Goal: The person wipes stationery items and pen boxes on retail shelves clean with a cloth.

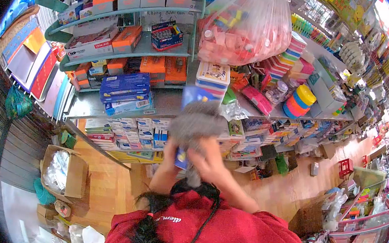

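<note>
A fluffy grey duster point(197, 119), smeared by motion, is held up in front of my chest. Behind and below it shows a blue packet point(182, 156). My left hand point(169, 159) is around the packet's left edge, its fingers mostly hidden. My right hand point(206, 158) is closed at the lower part of the duster, against the packet. Beyond them a stack of white-lidded boxes point(212, 76) stands on the counter, with blue boxes point(126, 90) to its left.
Green metal shelves point(116, 56) with orange boxes rise at the upper left. A large plastic bag point(249, 27) sits above the counter. An open carton point(73, 173) stands on the floor at left, a red crate point(345, 167) at right.
</note>
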A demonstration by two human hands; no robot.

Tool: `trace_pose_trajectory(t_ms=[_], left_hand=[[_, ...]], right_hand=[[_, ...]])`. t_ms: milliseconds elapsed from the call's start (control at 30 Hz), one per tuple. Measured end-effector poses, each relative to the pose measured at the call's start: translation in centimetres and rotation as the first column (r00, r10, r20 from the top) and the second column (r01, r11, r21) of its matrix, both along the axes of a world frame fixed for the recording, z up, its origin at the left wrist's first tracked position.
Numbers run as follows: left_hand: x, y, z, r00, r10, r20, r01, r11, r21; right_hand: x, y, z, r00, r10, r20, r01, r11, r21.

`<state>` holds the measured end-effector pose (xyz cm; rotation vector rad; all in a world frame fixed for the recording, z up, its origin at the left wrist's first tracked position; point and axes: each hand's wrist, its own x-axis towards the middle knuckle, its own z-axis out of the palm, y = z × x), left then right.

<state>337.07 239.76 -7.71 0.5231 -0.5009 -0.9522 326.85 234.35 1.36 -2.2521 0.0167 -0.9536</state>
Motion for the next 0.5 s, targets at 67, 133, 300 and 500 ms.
trace_pose_trajectory(t_ms=[67,133,300,500], left_hand=[[1.1,0.9,3.8,0.991,-0.095,-0.096,0.088,0.993,-0.075],[0.8,1.1,5.5,0.992,-0.074,-0.106,0.069,0.996,-0.049],[-1.4,1.2,5.9,0.998,-0.063,0.022,0.057,0.978,0.202],[0.7,1.6,5.0,0.992,0.108,0.062,-0.107,0.994,-0.020]], right_hand=[[-0.3,0.5,-0.8,0.992,0.102,-0.077,-0.106,0.993,-0.056],[-0.4,0.5,-1.8,0.977,0.166,-0.136,-0.161,0.986,0.046],[1.1,-1.8,3.7,0.987,-0.152,0.054,0.131,0.950,0.284],[0.7,0.5,-0.3,0.998,0.051,-0.044,-0.058,0.984,-0.170]])
